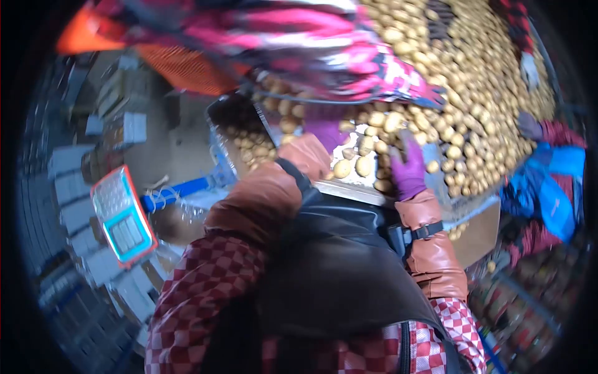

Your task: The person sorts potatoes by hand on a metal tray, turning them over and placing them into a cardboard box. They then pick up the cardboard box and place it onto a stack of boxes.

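Observation:
Both my hands wear purple gloves over a pile of potatoes (448, 151) on a sorting table. My right hand (408, 167) lies at the near edge of the pile, its fingers apart and reaching forward among the potatoes. Left of it, my left hand (324, 129) is smeared by motion and partly hidden under another person's pink sleeve (311, 53); its fingers do not show clearly. Between my hands a few potatoes (364, 166) sit on a bright white patch of the table (356, 181). Close to my left wrist, more potatoes (254, 148) lie in a metal-edged chute.
Another person's gloved hand (430, 95) reaches across just ahead of my hands. A person in a blue jacket (548, 187) works at the right. An orange-framed scale (124, 215) stands at the left on a blue post (177, 193). Boxes (81, 193) are stacked beyond it.

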